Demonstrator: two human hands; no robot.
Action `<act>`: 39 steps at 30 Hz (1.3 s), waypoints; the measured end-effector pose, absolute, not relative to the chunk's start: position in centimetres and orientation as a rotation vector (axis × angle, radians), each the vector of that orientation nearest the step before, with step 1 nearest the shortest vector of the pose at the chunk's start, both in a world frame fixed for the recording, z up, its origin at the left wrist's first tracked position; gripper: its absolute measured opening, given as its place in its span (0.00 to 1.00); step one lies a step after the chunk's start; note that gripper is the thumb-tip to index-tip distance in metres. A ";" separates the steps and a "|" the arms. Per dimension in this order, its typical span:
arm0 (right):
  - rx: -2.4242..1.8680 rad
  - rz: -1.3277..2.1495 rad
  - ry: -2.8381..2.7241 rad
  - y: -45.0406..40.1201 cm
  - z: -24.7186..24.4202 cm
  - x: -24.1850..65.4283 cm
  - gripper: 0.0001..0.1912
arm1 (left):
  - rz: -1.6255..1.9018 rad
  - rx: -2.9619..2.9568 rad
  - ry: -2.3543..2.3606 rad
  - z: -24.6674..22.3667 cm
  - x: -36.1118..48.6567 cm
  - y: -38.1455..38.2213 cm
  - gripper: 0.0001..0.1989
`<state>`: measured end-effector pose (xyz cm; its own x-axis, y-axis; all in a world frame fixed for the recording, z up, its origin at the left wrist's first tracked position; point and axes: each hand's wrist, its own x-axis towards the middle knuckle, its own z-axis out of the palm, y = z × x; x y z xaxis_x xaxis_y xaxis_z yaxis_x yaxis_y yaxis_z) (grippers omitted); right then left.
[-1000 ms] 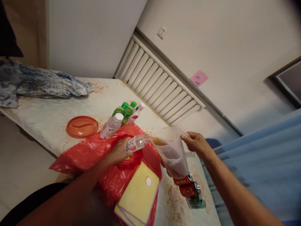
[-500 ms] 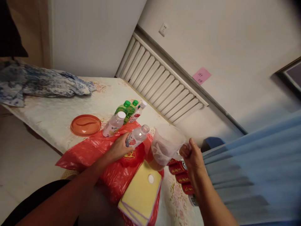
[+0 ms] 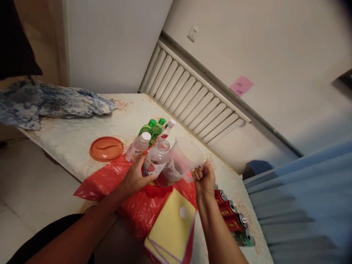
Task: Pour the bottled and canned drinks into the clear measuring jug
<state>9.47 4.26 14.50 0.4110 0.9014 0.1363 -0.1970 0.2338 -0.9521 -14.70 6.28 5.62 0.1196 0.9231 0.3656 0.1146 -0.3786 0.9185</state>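
Note:
My left hand (image 3: 137, 175) is wrapped round a clear plastic bottle (image 3: 156, 159) with a printed label and an uncapped mouth. My right hand (image 3: 205, 178) grips the handle of a translucent plastic pitcher (image 3: 189, 152), which holds some brownish liquid low down. The pitcher is tilted and sits right beside the bottle; whether the two touch I cannot tell. Beneath both lies a red plastic bag (image 3: 107, 181). On yellow cloths (image 3: 169, 225) in front rests a small white cap (image 3: 183, 211). A white-capped bottle (image 3: 137, 148) stands just behind my left hand.
Green-capped bottles (image 3: 148, 127) and a slim white-capped bottle (image 3: 166, 132) stand at the back. An orange lid (image 3: 106, 148) lies left. Several drink cans (image 3: 229, 209) line the right side. A radiator (image 3: 192, 91) runs along the wall, and a blue curtain (image 3: 310, 198) hangs right.
The pitcher and my right hand have moved left, close to the bottle. My left hand has turned the bottle more upright. The view has shifted slightly.

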 end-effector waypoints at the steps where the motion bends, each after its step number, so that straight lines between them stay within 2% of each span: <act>1: -1.074 0.885 -0.837 4.5 13.9 9.2 0.23 | 1.342 1.632 1.032 5.6 -14.8 6.2 0.32; 6: -1.152 0.849 -0.891 5.2 11.3 8.0 0.24 | 1.321 1.566 0.994 5.7 -15.1 5.6 0.35; 20: -1.165 0.781 -0.889 4.7 8.9 7.2 0.22 | 1.242 1.617 0.923 6.0 -14.4 3.1 0.30; 29: -1.386 0.396 -0.871 0.1 9.0 10.7 0.20 | 1.110 1.682 0.780 5.2 -12.1 1.7 0.35; 34: -1.403 0.621 -1.060 -5.1 9.7 10.5 0.15 | 1.048 1.801 0.709 4.2 -9.9 1.1 0.36; 39: -1.372 0.756 -1.144 -8.1 9.6 9.9 0.15 | 0.927 1.794 0.611 4.7 -7.7 0.4 0.31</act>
